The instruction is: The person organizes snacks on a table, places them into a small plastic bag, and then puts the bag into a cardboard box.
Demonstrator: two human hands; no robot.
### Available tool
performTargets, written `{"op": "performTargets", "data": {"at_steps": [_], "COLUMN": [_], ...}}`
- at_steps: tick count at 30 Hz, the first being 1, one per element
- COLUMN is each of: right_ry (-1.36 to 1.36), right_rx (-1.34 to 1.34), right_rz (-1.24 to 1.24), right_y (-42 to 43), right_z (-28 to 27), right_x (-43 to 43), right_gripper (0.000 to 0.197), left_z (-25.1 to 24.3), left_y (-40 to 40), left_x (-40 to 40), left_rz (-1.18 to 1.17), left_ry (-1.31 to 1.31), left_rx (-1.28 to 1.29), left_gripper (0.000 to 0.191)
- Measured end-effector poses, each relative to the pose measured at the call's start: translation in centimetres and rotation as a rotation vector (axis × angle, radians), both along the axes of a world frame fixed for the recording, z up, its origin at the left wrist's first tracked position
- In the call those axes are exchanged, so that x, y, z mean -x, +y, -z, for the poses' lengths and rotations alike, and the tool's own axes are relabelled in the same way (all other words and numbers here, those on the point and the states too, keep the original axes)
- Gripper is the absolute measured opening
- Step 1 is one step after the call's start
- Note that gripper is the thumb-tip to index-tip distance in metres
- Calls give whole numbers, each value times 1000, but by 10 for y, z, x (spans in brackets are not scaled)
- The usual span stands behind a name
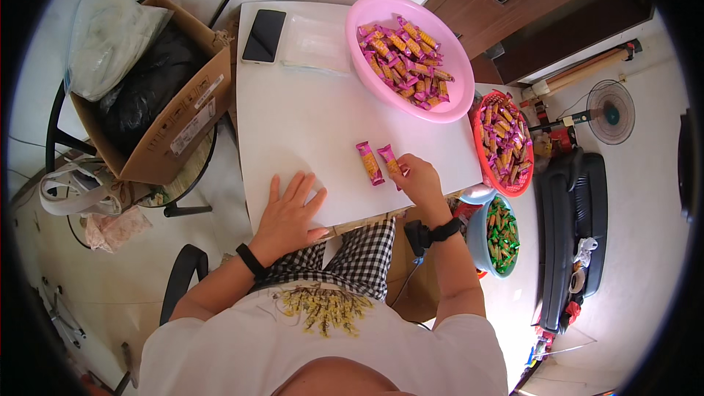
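Observation:
On the white tabletop (297, 121) my left hand (290, 214) lies flat with its fingers spread, holding nothing. My right hand (419, 180) pinches the lower end of a pink-and-yellow wrapped snack bar (388, 158) between thumb and fingers. A second wrapped bar (369, 163) of the same kind lies just left of it, roughly parallel and a small gap apart. A pink plastic basin (363, 80) at the table's far right corner holds many such bars. Beyond the table's right edge, a red plastic basket (484, 168) contains more of them.
A smartphone (264, 36) and clear plastic bags (316, 44) lie at the table's far edge. Left of the table, a cardboard box (181, 132) with black plastic rests on a stool. At the right, a light-blue basin (480, 242) holds green-wrapped snacks. A standing fan (610, 113) is farther right.

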State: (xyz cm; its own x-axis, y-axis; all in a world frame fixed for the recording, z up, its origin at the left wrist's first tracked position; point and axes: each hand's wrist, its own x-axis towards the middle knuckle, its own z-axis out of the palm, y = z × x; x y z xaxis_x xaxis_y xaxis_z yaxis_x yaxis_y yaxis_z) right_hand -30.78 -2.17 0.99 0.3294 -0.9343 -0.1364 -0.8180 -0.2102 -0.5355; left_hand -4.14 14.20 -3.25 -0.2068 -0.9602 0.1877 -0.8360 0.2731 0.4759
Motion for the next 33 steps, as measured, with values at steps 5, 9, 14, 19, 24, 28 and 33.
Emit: {"op": "performTargets", "data": {"at_steps": [5,9,14,19,24,28,33], "right_ry": [-44,12,123,329,446,423,-49], "right_rx": [270,464,483,386,304,329,266], "right_rz": [-204,-335,-274,-288,-250,-238,-148], "right_y": [-33,-107,-221,-261,-272,-282,-252], "right_z": [-54,-106,-86,-56,-32,-30,-77], "right_x": [-26,-70,-112,-143,-145,-137,-110], "right_gripper": [22,17,23,45,60,62,52], "left_z": [-2,-9,-12,-5,-3,-5,-2], "left_y": [0,-1,-3,-4,-4,-4,-3], "left_x": [-2,-2,-3,-5,-6,-6,-5], "left_rz": [-9,7,16,6,14,32,21], "left_ry": [-1,-28,-13,20,40,36,30], "left_rx": [-22,-72,-97,-69,-61,-75,-56], "left_gripper": [76,73,72,76,75,74,75]}}
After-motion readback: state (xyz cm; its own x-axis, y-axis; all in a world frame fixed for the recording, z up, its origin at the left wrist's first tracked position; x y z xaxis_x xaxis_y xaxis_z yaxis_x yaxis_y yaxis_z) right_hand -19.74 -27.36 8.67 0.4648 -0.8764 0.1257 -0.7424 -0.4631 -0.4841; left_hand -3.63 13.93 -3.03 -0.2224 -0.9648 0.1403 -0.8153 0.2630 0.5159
